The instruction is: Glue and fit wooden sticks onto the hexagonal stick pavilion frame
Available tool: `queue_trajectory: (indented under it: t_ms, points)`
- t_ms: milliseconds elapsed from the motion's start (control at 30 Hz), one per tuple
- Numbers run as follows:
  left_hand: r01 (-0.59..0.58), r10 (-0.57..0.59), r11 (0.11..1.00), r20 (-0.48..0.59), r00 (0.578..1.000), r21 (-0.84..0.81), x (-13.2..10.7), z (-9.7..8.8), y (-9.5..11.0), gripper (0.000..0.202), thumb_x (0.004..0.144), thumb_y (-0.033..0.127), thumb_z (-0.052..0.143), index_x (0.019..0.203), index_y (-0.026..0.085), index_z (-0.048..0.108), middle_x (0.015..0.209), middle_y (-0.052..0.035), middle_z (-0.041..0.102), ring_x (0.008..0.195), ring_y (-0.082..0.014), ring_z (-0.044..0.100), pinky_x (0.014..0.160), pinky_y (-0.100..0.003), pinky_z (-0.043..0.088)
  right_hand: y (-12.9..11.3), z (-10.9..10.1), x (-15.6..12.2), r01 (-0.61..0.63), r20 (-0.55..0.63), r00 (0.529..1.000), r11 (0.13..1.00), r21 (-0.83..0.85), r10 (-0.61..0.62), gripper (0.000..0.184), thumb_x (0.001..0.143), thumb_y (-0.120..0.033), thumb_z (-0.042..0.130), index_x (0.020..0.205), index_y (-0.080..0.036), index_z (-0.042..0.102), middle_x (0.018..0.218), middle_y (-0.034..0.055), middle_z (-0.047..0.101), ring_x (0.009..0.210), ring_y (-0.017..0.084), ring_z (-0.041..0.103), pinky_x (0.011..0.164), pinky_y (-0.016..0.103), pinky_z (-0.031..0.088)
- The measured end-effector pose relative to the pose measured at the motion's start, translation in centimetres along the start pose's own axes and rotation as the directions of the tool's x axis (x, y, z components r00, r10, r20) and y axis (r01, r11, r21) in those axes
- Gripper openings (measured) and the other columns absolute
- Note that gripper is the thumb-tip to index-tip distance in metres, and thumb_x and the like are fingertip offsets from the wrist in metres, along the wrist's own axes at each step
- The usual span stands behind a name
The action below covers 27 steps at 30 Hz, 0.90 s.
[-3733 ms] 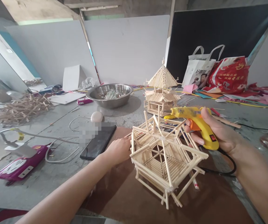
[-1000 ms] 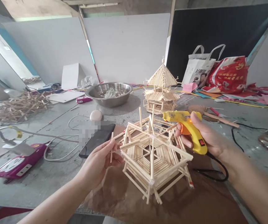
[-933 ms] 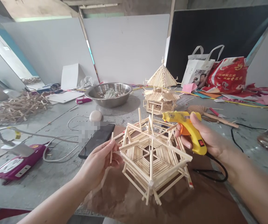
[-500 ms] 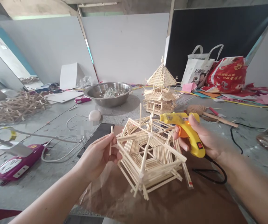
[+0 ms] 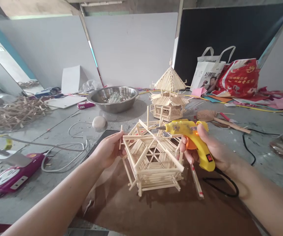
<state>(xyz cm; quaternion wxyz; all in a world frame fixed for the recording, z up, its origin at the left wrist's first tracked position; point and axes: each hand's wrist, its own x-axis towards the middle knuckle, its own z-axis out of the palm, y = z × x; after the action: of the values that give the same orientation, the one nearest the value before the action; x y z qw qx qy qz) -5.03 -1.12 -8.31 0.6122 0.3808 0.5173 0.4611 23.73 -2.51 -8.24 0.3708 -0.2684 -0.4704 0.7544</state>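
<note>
A six-sided frame of wooden sticks (image 5: 151,178) stands in front of me, its top crossed by spokes. My left hand (image 5: 112,147) is closed at the frame's left side, pinching a short wooden stick (image 5: 121,136) upright; its lower fingers are partly hidden behind the frame. My right hand (image 5: 209,147) grips a yellow hot glue gun (image 5: 202,139), with fingers around the orange trigger. The gun's nozzle points left over the far part of the frame. Below my right fingers, a few sticks with red marks (image 5: 197,183) lie beside the frame.
Behind the frame stands a finished-looking stick pavilion (image 5: 169,95). A steel basin (image 5: 113,100) sits left of it. Loose sticks (image 5: 20,111), a purple power strip (image 5: 15,173) with cable, and a phone (image 5: 98,144) lie left. Bags (image 5: 240,78) stand at back right.
The frame has turned and tilted, its near side rising and shifting left. My left hand has moved slightly up and right with the stick. The glue gun has dropped a little and moved left.
</note>
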Motion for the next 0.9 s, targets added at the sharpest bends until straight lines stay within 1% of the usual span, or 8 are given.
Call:
queue_trajectory:
  t_ms: [200, 333, 400, 467, 533, 700, 833, 900]
  points:
    - [-0.006, 0.006, 1.000, -0.022, 1.000, 0.023, 0.6, 0.3, 0.1, 0.021, 0.075, 0.032, 0.054, 0.067, 0.013, 0.055, 0.058, -0.0027, 0.059, 0.038, -0.0091, 0.047, 0.032, -0.019, 0.032, 0.1, -0.2, 0.0, 0.001, 0.051, 0.999, 1.000, 0.031, -0.003, 0.045, 0.078, -0.061, 0.041, 0.081, -0.020, 0.058, 0.074, 0.0019, 0.063, 0.051, 0.010, 0.060, 0.044, 0.021, 0.046]
    - [-0.022, 0.032, 0.985, -0.051, 0.998, 0.170, 0.6, -0.5, 0.4, 0.027, 0.068, 0.040, 0.062, 0.075, 0.014, 0.060, 0.060, -0.0014, 0.058, 0.043, -0.0107, 0.050, 0.035, -0.020, 0.036, -0.3, -0.4, -0.2, 0.000, 0.083, 0.997, 1.000, 0.020, -0.002, 0.047, 0.081, -0.060, 0.035, 0.084, -0.018, 0.057, 0.077, 0.0022, 0.063, 0.051, 0.010, 0.060, 0.054, 0.025, 0.050]
    - [-0.103, 0.148, 0.954, -0.142, 0.979, 0.283, 0.4, -1.0, 0.9, 0.032, 0.067, 0.043, 0.063, 0.081, 0.015, 0.063, 0.054, 0.0018, 0.052, 0.042, -0.0086, 0.045, 0.036, -0.019, 0.035, -0.6, -0.5, -0.4, -0.005, 0.083, 0.997, 1.000, 0.025, 0.003, 0.049, 0.081, -0.060, 0.033, 0.083, -0.018, 0.057, 0.078, 0.0024, 0.062, 0.049, 0.010, 0.058, 0.057, 0.028, 0.050]
    - [-0.211, 0.308, 0.905, -0.226, 0.924, 0.371, 0.1, -1.5, 1.7, 0.034, 0.069, 0.045, 0.062, 0.084, 0.015, 0.066, 0.044, 0.0059, 0.040, 0.037, -0.0056, 0.035, 0.035, -0.017, 0.029, -0.9, -0.6, -0.5, 0.007, 0.077, 0.997, 0.999, 0.034, -0.009, 0.049, 0.080, -0.061, 0.035, 0.083, -0.017, 0.057, 0.079, 0.0022, 0.062, 0.048, 0.009, 0.057, 0.056, 0.028, 0.050]
    - [-0.312, 0.428, 0.859, -0.235, 0.873, 0.406, -0.4, -1.6, 2.8, 0.032, 0.071, 0.044, 0.060, 0.085, 0.016, 0.066, 0.040, 0.0081, 0.029, 0.036, -0.0045, 0.026, 0.034, -0.017, 0.022, -1.3, -0.8, -0.5, 0.037, 0.065, 0.997, 0.999, 0.029, -0.039, 0.049, 0.079, -0.062, 0.038, 0.082, -0.017, 0.058, 0.078, 0.0017, 0.062, 0.047, 0.008, 0.057, 0.055, 0.027, 0.050]
    - [-0.459, 0.513, 0.811, -0.065, 0.856, 0.362, -1.6, 0.0, 5.5, 0.024, 0.073, 0.037, 0.060, 0.082, 0.016, 0.066, 0.043, 0.0081, 0.026, 0.038, -0.0040, 0.024, 0.037, -0.018, 0.020, -1.8, -1.1, -0.7, 0.092, 0.002, 0.996, 0.995, -0.050, -0.092, 0.047, 0.075, -0.063, 0.043, 0.081, -0.019, 0.057, 0.076, 0.0019, 0.064, 0.046, 0.010, 0.057, 0.049, 0.026, 0.047]
    - [-0.482, 0.468, 0.793, 0.134, 0.873, 0.371, -2.0, 2.3, 6.9, 0.015, 0.073, 0.030, 0.059, 0.077, 0.016, 0.063, 0.046, 0.0054, 0.038, 0.038, -0.0041, 0.031, 0.036, -0.018, 0.021, -1.8, -1.1, -0.9, 0.074, -0.039, 0.996, 0.988, -0.137, -0.080, 0.047, 0.077, -0.062, 0.041, 0.081, -0.019, 0.057, 0.078, 0.0045, 0.064, 0.049, 0.012, 0.058, 0.048, 0.026, 0.045]
    - [-0.510, 0.462, 0.759, 0.219, 0.860, 0.405, -2.0, 3.2, 7.6, 0.010, 0.073, 0.026, 0.059, 0.072, 0.017, 0.058, 0.049, 0.0044, 0.044, 0.038, -0.0037, 0.033, 0.035, -0.018, 0.022, -1.7, -1.1, -1.0, 0.085, -0.039, 0.995, 0.982, -0.169, -0.093, 0.047, 0.077, -0.063, 0.039, 0.081, -0.019, 0.056, 0.081, 0.0051, 0.063, 0.049, 0.012, 0.057, 0.048, 0.026, 0.044]
